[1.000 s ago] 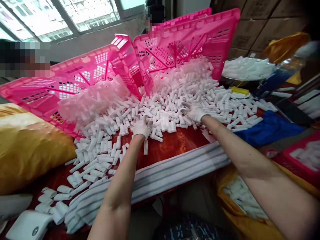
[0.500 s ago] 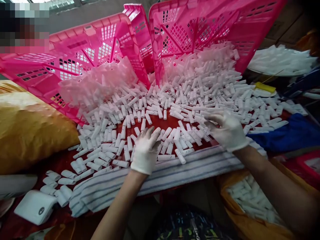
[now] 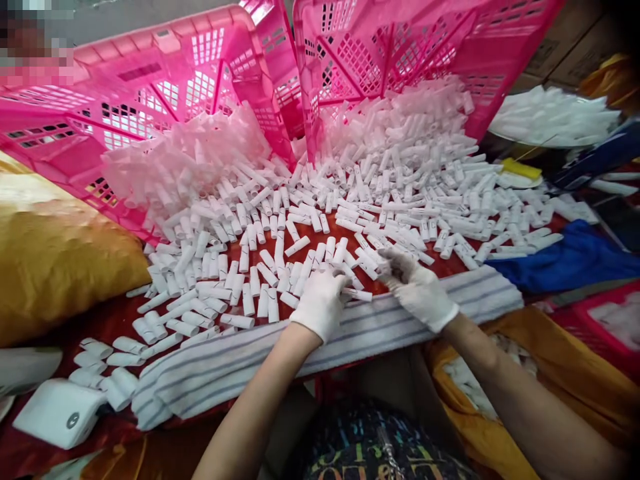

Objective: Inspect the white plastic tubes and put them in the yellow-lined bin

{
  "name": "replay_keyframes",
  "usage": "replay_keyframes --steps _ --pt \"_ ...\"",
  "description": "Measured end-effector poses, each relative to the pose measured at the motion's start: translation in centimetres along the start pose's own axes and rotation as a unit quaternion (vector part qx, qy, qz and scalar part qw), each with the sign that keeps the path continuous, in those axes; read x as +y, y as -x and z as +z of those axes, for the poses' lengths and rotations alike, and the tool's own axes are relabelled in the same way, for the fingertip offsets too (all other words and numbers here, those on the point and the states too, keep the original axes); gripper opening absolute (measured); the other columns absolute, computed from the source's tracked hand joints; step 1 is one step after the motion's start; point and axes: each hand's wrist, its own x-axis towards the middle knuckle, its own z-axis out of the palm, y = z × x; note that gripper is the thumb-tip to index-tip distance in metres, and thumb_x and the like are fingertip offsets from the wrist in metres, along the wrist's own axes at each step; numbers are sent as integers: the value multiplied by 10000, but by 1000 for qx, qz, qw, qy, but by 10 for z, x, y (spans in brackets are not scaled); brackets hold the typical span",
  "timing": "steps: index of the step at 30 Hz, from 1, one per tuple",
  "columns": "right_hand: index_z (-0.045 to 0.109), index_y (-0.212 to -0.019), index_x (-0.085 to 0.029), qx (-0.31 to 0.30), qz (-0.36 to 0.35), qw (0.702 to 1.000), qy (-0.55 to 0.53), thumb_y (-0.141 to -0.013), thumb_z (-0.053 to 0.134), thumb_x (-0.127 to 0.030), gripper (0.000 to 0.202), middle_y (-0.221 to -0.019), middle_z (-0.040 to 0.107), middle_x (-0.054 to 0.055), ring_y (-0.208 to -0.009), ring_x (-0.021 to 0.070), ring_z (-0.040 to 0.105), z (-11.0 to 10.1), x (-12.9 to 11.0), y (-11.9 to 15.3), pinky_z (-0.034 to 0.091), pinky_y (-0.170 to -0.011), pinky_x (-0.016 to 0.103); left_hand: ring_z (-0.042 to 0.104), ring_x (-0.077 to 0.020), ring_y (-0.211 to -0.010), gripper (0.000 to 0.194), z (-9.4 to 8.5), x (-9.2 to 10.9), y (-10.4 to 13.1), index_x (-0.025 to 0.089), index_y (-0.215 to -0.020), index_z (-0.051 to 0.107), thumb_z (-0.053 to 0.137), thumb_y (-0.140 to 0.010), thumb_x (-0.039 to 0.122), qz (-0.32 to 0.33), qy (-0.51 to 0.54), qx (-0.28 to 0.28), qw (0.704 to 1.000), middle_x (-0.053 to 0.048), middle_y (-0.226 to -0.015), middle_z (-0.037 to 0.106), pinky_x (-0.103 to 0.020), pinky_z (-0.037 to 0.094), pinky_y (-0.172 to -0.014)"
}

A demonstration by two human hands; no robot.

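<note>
Many short white tubes (image 3: pixel 249 300) lie loose on a dark red surface (image 3: pixel 225 333). My left hand (image 3: pixel 321 301), in a white glove, is at the near edge of the tubes, its fingers curled toward a tube that points right; whether it grips that tube is hidden. My right hand (image 3: pixel 417 290), also gloved, is just to the right, fingers bent over the tubes at the near edge. What lies between its fingertips is too small to make out. A striped towel (image 3: pixel 210 380) runs below both hands.
Two pink baskets (image 3: pixel 165 40) (image 3: pixel 510 60) tip toward the surface with tubes spilling out. At left are a yellow sack (image 3: pixel 65 260) and a white box (image 3: pixel 57 413). Blue cloth (image 3: pixel 575 260) and an orange bag (image 3: pixel 560 373) are at right. A person is partly visible at upper left.
My left hand has moved right, and my right hand has moved left and nearer, so they are closer together. Tubes around them have shifted, and the view has moved slightly.
</note>
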Motion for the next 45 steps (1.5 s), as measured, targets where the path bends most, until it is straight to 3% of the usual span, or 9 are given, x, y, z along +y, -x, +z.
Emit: replay_keyframes --steps 4,11,16,23,31,34,38,42,45 --pt "546 -1040 -268 89 67 986 -125 -713 742 -323 385 -831 660 -23 -720 144 637 -17 -10 8 534 -697 295 602 -213 -973 259 -14 -1 7 190 -1068 656 577 -839 98 -65 -13 59 996 -78 -1075 671 -364 488 -873" --pt "463 -946 -287 132 99 966 -202 -596 821 -279 501 -705 648 -63 -598 146 613 -22 -20 11 476 -561 268 560 -280 -1054 288 -14 23 -45 199 -997 695 456 -881 86 20 -155 -136 978 -115 -1044 666 -447 446 -882" --pt "445 -951 -284 106 116 960 -234 -603 828 -313 518 -651 607 -86 -499 125 560 -24 -34 15 415 -474 246 602 -247 -1001 208 -10 25 -41 194 -1056 650 563 -867 184 -12 16 -16 1000 -109 -1062 662 -428 487 -885" --pt "611 -775 -224 84 122 963 -224 -617 819 -443 341 -716 610 -17 -510 91 482 -19 -60 13 355 -441 235 653 -167 -927 221 11 47 5 167 -1124 537 509 -927 262 -69 299 91 948 -95 -1053 648 -323 546 -844" --pt "639 -832 -207 -75 74 992 -68 -840 556 -575 377 -743 588 11 -679 139 548 -12 -65 12 466 -599 259 672 -208 -899 222 22 56 24 167 -1112 560 545 -905 246 -40 216 174 960 -102 -983 672 -372 559 -839" --pt "604 -993 -214 -60 100 984 -138 -887 452 -603 431 -666 517 -16 -562 112 500 -7 -67 19 421 -498 237 680 -204 -892 229 24 59 25 165 -1100 576 556 -902 278 -82 258 174 947 -94 -988 680 -360 569 -824" --pt "541 -889 -237 96 134 953 -255 -755 686 -543 364 -601 498 -59 -486 93 485 -2 -65 27 395 -443 214 675 -196 -888 255 25 62 26 176 -1105 586 573 -893 317 -122 293 156 935 -81 -994 687 -362 565 -836" --pt "589 -788 -216 80 150 955 -242 -689 772 -462 323 -575 547 -41 -497 104 503 -1 -61 32 445 -488 248 652 -203 -935 278 20 65 26 179 -1092 600 617 -858 328 -127 309 173 926 -87 -1025 673 -365 536 -870" --pt "629 -767 -214 71 112 972 -192 -667 784 -470 315 -658 595 -14 -587 127 552 -3 -61 32 498 -573 279 616 -138 -714 290 10 71 24 176 -1030 611 584 -870 416 -196 436 87 874 -40 -844 645 -268 525 -652"
